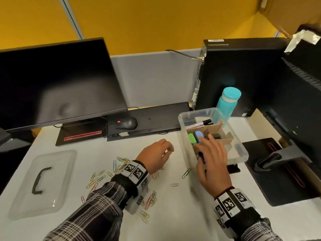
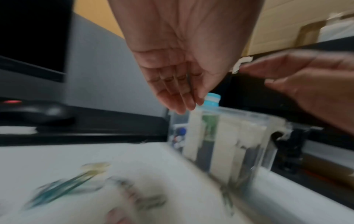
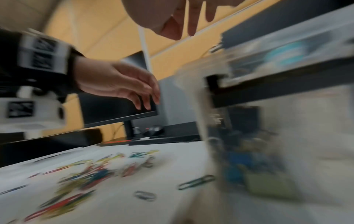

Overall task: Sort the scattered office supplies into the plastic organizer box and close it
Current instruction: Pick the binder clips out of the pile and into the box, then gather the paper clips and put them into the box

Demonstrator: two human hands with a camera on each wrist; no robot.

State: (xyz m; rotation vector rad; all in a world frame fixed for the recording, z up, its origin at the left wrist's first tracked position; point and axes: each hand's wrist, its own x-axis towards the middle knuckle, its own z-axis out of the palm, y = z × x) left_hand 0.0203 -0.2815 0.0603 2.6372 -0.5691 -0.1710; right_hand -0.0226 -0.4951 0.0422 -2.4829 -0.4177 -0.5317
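The clear plastic organizer box sits at centre right, lid off, with the right hand held over it, fingers spread and nothing gripped. The left hand is hovered loosely curled and empty above the coloured paper clips scattered lower centre. Clips could easily get brushed off the desk by a sleeve, or dumped into the wrong cardboard-divided compartment.

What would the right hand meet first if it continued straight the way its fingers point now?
Probably the blue item standing in the box: the right hand is over the near compartments, fingers aimed at it. Depth is unclear, so it may pass above.
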